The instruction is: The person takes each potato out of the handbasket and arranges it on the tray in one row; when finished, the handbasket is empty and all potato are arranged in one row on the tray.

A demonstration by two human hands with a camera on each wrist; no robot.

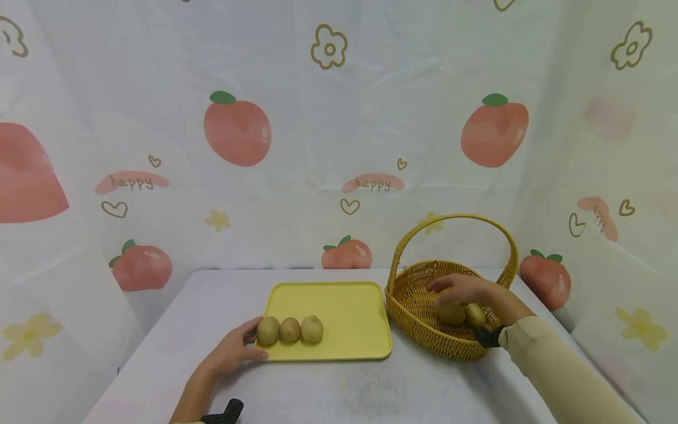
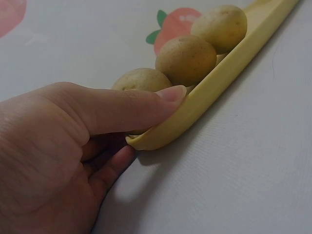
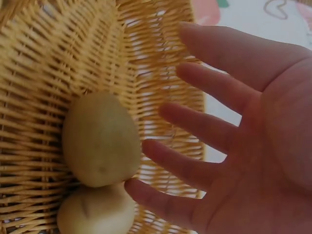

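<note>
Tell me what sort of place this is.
Probably a staged tabletop set, not a real kitchen: a fruit-print backdrop cloth wraps round a white table that holds a yellow tray with three potatoes and a wicker basket.

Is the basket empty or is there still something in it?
Not empty: two potatoes lie in the basket, beside the open right hand.

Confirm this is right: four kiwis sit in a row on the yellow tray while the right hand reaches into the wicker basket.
Not quite: the head view shows three kiwis on the yellow tray, not four. The right hand does reach into the wicker basket.
</note>
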